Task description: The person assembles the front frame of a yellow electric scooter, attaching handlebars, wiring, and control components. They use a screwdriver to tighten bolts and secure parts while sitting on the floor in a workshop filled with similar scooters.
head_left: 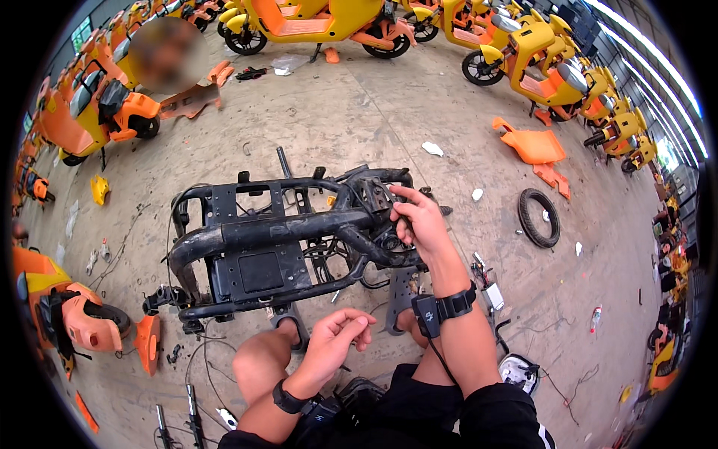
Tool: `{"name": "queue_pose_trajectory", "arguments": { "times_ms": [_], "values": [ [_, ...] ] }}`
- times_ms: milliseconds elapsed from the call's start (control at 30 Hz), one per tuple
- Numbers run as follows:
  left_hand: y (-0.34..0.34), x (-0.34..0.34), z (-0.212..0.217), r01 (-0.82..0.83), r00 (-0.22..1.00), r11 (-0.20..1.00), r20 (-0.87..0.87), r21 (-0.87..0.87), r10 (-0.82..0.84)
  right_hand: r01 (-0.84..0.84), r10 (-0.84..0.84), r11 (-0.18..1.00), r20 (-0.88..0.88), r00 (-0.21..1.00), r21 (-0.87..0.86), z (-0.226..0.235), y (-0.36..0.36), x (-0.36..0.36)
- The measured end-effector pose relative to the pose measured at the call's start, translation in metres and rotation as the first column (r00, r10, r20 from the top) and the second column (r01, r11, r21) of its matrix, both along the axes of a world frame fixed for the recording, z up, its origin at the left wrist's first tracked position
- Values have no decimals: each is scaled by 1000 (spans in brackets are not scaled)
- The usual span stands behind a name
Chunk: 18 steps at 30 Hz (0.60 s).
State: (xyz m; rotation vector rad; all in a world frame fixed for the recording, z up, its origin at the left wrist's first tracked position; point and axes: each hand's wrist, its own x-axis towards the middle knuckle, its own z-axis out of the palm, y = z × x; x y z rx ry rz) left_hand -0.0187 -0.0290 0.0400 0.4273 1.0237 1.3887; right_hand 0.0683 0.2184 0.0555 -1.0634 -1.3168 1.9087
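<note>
Apparently, I'm at a handwork step on the right end of the black metal frame [278, 231], which rests on the concrete floor [336, 112] before me. My right grip [422, 222] curls by the bracket [372, 193]; whether it pinches anything I cannot tell. My left grip [333, 338], loosely parted and empty, hangs apart; the next move probably calls for it to steady the frame.

I see black frame [292, 230] blocking left of right hand's [425, 224] fingers, decent lane on their right till loose tire [528, 224]. Left hand [329, 340]: same frame blocks beyond fingertips, but I've got gap between them and right forearm [467, 340].
</note>
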Motion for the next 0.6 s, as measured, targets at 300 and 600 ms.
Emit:
{"name": "queue_pose_trajectory", "arguments": {
  "times_ms": [300, 600],
  "values": [
    [4, 4, -2, -5, 1000, 1000, 29, -16, 6, 127, -211, 939, -244, 947, -319, 0, -23, -14],
    [18, 15, -16, 24, 1000, 998, 8, -56, -23, 81, -128, 970, -202, 971, -228, -1, -24, -15]
  ]
}}
